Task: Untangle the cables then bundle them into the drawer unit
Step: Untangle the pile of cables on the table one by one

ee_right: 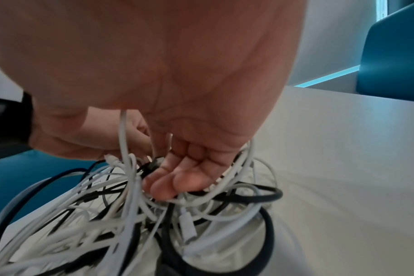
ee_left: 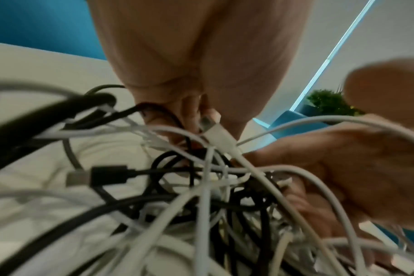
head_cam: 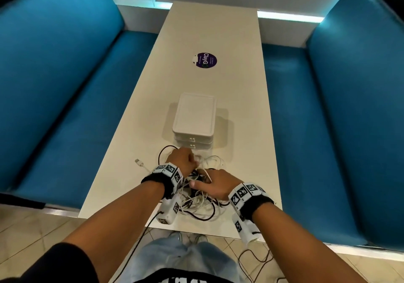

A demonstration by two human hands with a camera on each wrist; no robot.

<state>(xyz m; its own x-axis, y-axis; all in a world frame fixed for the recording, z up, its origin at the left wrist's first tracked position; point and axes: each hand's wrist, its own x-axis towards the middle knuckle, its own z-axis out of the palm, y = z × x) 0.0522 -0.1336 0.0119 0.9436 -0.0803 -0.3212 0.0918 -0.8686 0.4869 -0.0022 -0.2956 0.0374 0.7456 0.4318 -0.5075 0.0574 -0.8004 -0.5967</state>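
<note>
We stand at the short end of a white table (head_cam: 218, 31) and we work on the cables (head_cam: 197, 199), a mixed heap of white and black leads that lies on the near part of the table, just in front of the drawer unit (head_cam: 193, 118). By our judgement the task is only at its beginning: the heap is one knot, no cable lies apart in a bundle, and both drawers of the unit look closed, so the untangling, the bundling and the putting away are all left to do. Our left hand (head_cam: 181, 161) is curled and, as the left wrist view shows, its fingers pinch a white plug (ee_left: 213, 130) at the top of the heap. Our right hand (head_cam: 215, 186) has its fingers bent down into the heap, and the right wrist view shows a white strand (ee_right: 123, 134) that passes between thumb and fingers, so it holds that strand, though how firmly we cannot tell. The head view gives what the wrist views cannot: the drawer unit, a free white connector (head_cam: 138, 161) lying left of the heap, and a purple sticker (head_cam: 204, 60) farther on the table. The left wrist view alone shows a black USB plug (ee_left: 102, 176) that sticks out of the knot. The blue benches (head_cam: 54, 97) stand on both sides.
</note>
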